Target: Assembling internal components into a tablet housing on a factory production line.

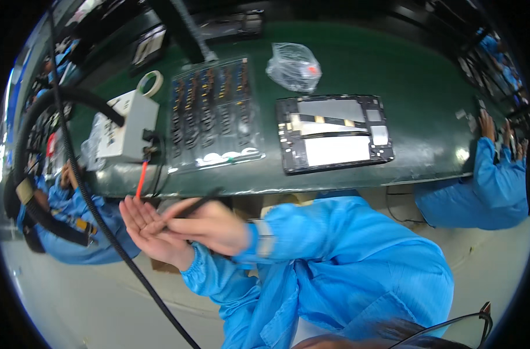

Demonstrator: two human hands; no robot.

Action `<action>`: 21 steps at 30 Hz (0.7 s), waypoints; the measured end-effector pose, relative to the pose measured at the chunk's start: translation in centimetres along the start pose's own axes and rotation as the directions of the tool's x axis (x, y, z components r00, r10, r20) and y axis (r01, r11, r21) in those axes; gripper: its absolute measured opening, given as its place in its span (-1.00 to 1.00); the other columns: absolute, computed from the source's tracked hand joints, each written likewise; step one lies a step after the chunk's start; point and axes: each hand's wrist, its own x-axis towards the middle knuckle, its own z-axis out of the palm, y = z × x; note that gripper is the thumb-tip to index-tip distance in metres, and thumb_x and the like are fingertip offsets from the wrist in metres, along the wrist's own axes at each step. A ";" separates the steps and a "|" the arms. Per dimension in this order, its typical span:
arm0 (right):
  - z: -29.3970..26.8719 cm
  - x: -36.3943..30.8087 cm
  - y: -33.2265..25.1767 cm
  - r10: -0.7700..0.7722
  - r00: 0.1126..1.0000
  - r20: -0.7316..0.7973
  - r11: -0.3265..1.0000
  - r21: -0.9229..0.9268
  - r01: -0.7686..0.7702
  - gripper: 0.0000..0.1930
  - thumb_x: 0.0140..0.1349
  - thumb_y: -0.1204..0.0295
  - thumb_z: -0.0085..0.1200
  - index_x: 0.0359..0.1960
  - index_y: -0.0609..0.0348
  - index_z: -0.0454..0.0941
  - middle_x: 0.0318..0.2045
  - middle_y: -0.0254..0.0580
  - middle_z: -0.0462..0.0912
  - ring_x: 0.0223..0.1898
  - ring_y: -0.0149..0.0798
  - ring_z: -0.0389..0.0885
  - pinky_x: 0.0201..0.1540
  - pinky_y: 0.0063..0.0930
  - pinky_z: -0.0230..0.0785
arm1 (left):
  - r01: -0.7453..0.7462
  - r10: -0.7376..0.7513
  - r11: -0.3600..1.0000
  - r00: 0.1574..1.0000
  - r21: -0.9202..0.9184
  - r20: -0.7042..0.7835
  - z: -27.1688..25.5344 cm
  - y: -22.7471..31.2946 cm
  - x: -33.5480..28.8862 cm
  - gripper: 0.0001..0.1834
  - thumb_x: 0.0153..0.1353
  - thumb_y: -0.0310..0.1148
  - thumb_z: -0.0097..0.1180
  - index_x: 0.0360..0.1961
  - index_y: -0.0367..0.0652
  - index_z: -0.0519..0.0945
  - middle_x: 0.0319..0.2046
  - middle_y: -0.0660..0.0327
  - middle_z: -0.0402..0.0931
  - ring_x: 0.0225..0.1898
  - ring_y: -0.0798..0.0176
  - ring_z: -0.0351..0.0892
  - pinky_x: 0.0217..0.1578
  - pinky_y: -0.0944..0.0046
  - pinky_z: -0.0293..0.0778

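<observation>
My left hand [154,235] is held palm up in front of the bench's near edge, its fingers stretched out. Over that palm, my right hand [209,225] is closed on a slim dark tool [199,203]; motion blurs both, so the tool's exact kind does not show. Its lower end and the right fingertips meet the left fingers, and whether something small lies there I cannot make out. Beyond my hands, on the green bench [218,181], lie an opened tablet [334,152] with its inside facing up and a clear tray [180,152] of small dark flex parts in rows.
A white box [128,125] with a red-orange lead [142,179] stands left of the tray, near a tape roll [151,85]. A crumpled clear bag [291,67] lies behind the tablet. A black hose [29,145] and cable [110,232] cross the left. Co-workers sit at both sides.
</observation>
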 end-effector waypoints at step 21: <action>-12.6 -10.1 -31.2 -0.575 0.818 -0.020 -0.155 -0.979 -0.133 -0.84 0.00 0.52 0.11 -0.34 0.24 0.58 -0.40 -0.23 0.55 -0.37 -0.40 0.49 -0.31 -0.60 0.35 | -0.766 -0.166 0.627 0.044 0.140 0.985 20.7 -18.3 -8.7 -0.82 -0.01 -0.44 0.03 -0.33 -0.19 0.54 -0.36 0.13 0.49 -0.30 0.03 0.47 -0.26 0.13 0.37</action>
